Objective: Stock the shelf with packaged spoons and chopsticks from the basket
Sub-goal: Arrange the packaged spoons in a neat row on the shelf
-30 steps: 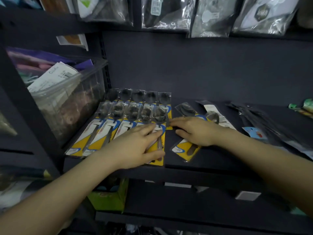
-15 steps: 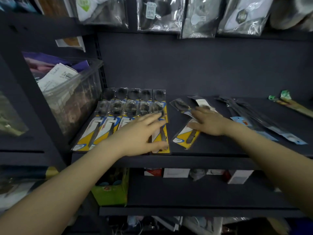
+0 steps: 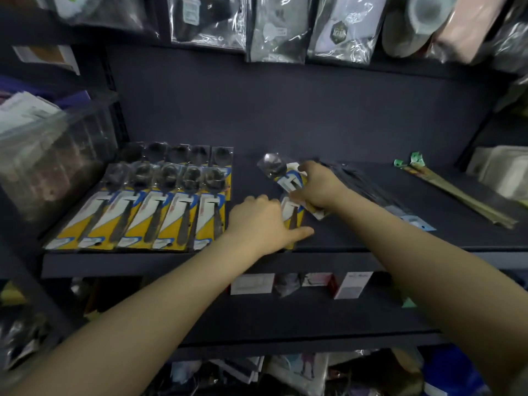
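Observation:
Two neat rows of spoon packs (image 3: 160, 212) on yellow and white cards lie on the dark shelf (image 3: 200, 262) at the left. To their right my right hand (image 3: 318, 185) grips a loose spoon pack (image 3: 278, 170), raised at its far end. Another spoon pack (image 3: 293, 215) lies flat under my left hand (image 3: 263, 224), which presses on it with the thumb stretched out. Dark chopstick packs (image 3: 380, 190) lie behind my right wrist. Bamboo chopsticks (image 3: 457, 192) with a green tag rest at the far right.
A clear plastic bin (image 3: 54, 155) of goods stands on the shelf to the left. Bagged items (image 3: 274, 27) hang above. Price labels (image 3: 253, 283) are fixed to the shelf below. White stacked goods (image 3: 503, 170) sit at the far right. No basket is visible.
My left hand left the row of spoon packs and moved right onto a loose pack. My right hand closed on the other loose pack and lifted it.

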Tool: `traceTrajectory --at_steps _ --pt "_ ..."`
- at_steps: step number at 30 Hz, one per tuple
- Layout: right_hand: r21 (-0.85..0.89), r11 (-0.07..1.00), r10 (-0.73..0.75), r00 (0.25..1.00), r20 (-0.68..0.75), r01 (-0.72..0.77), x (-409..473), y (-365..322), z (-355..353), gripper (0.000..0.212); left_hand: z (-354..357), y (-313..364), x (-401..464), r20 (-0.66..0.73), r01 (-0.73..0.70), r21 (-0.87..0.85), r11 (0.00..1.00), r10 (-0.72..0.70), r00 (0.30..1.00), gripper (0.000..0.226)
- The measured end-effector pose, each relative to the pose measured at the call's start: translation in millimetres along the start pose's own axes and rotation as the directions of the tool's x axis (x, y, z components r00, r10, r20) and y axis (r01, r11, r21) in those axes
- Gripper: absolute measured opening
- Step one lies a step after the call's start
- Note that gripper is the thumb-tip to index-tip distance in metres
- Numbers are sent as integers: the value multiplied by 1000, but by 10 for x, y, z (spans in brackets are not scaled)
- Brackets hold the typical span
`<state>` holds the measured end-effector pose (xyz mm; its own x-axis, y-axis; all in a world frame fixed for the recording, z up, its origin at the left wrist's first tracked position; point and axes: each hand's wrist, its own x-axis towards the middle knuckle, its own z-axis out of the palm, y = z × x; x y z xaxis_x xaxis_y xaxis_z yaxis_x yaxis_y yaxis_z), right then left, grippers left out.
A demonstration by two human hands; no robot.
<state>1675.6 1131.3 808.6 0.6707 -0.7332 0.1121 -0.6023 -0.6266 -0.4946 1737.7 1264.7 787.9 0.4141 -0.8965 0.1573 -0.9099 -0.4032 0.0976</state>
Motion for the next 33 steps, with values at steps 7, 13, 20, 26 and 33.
traceTrajectory --at_steps 7,13,20,26,33 --pt "470 882 -63 996 61 27 384 251 -286 24 16 290 264 -17 72 196 978 -70 997 35" --pt "559 829 -50 996 69 2 673 287 -285 21 -55 186 209 -67 194 271 943 -182 981 24" --pt "618 786 -62 995 83 -2 946 -7 159 24 -255 -286 -105 -187 482 -136 866 -500 846 14" --pt "278 959 -100 985 139 58 1044 -216 506 24 -302 -244 -196 -210 367 -563 741 -557 803 19" --pt "780 620 -357 917 180 88 499 -435 60 36 -231 -166 -94 -467 281 -362 889 -433 771 17"
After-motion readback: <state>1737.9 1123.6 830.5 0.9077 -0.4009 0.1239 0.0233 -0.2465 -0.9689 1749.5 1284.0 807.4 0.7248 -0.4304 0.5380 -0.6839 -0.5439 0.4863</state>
